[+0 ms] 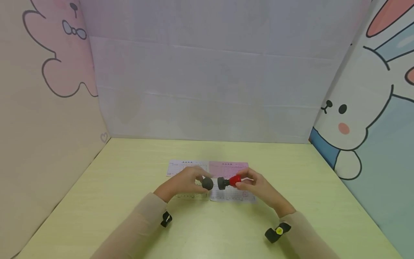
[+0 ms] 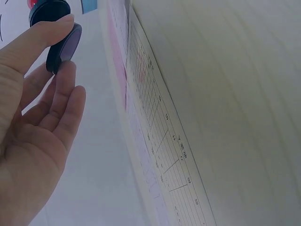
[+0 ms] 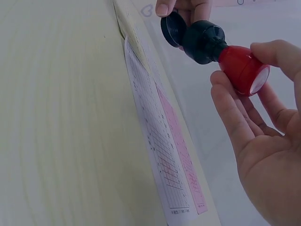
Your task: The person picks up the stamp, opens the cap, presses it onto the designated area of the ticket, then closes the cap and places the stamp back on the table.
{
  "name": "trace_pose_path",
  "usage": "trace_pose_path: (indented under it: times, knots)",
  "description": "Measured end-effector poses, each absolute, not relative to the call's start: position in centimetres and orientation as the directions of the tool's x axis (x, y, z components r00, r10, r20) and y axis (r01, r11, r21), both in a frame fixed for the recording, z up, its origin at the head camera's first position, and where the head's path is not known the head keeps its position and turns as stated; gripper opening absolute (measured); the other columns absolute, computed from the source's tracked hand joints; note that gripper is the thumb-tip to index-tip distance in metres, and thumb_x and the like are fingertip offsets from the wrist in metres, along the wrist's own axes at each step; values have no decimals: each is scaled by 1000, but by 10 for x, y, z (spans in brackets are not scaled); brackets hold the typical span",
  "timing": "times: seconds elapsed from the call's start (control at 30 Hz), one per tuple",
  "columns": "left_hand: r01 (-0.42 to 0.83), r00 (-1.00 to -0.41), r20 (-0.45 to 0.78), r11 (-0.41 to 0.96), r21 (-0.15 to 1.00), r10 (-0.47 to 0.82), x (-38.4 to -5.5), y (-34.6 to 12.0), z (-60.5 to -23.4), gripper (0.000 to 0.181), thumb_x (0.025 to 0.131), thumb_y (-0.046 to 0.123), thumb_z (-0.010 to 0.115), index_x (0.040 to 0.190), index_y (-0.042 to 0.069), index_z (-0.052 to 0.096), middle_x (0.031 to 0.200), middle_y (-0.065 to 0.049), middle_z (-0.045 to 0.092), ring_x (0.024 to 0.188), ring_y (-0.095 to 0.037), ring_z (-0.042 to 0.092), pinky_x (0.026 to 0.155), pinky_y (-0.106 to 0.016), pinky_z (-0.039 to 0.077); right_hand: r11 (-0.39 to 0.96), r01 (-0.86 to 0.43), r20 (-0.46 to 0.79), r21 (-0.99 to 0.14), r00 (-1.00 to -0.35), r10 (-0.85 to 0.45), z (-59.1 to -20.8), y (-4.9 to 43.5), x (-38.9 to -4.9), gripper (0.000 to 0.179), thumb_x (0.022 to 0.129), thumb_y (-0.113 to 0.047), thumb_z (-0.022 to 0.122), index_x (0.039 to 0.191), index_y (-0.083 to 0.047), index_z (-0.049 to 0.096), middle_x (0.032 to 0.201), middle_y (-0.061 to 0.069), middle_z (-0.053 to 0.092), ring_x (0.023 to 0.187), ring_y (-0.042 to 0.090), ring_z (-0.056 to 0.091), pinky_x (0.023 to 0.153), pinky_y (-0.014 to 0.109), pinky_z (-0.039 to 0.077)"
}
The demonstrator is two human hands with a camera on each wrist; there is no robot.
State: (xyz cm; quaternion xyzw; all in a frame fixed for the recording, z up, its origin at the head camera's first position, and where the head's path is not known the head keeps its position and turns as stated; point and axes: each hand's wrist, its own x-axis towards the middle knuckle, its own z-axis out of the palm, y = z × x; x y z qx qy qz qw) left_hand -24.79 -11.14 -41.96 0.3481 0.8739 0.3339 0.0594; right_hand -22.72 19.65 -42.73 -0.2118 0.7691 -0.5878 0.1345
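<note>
My right hand (image 1: 257, 184) holds a hand stamp (image 3: 242, 70) by its red handle, between thumb and fingers. The stamp lies sideways in the air, its black round head pointing toward the left hand. Between thumb and fingertips my left hand (image 1: 185, 180) pinches a round black cap (image 2: 68, 47), turned on edge. In the right wrist view the cap stands just beside the stamp's head. Both hands are over printed slips: a pink one (image 1: 226, 166), a white one (image 1: 234, 194) below it, a white one (image 1: 178, 167) at upper left and a pale yellow one (image 1: 191, 197) partly hidden.
The slips lie together on a pale yellow-green table (image 1: 207, 230). A white back wall (image 1: 207, 90) rises behind it, with cartoon-printed side walls left and right. Black wrist devices are on the left (image 1: 166, 219) and right (image 1: 277, 232) wrists.
</note>
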Motion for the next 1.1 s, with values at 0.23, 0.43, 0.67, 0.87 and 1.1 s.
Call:
trace_pose_path:
  times: [0.23,0.43,0.67,0.87,1.1]
  knots:
    - [529,-758,107,511,677,644,-246,-104,-422,49,82,18,85,128,12,69,117,2,67,91,-6,67,83,-30,55,210,-166,38,-964,-862,-506,-431,189,-227,38,94,-19,72,125,-2,55,121,15,63,110,37,65,95,37,50]
    - [532,-756,100,518,670,647,-246,-100,-421,52,82,22,86,130,13,68,123,3,67,91,-5,66,84,-30,55,204,-162,35,-965,-856,-515,-433,187,-226,38,95,-19,72,125,-4,55,122,15,63,110,37,64,93,34,51]
    - [574,-738,144,503,646,659,-245,-98,-420,52,82,24,86,129,12,68,124,2,68,93,-7,67,86,-31,55,146,-161,61,-976,-846,-530,-434,185,-224,37,95,-15,72,124,-1,55,123,17,60,112,43,62,93,36,53]
    - [584,-732,165,485,651,661,-246,-98,-421,54,83,26,85,131,8,67,126,2,67,99,-9,67,90,-34,54,127,-157,66,-979,-843,-534,-436,183,-224,36,95,-15,71,124,-1,55,124,16,58,112,42,62,93,33,53]
    - [564,-745,200,441,698,636,-246,-101,-424,54,82,24,86,131,9,67,125,5,67,103,-8,66,96,-36,52,138,-148,55,-979,-852,-521,-438,183,-225,35,97,-17,68,126,-3,54,126,16,59,115,39,63,99,40,48]
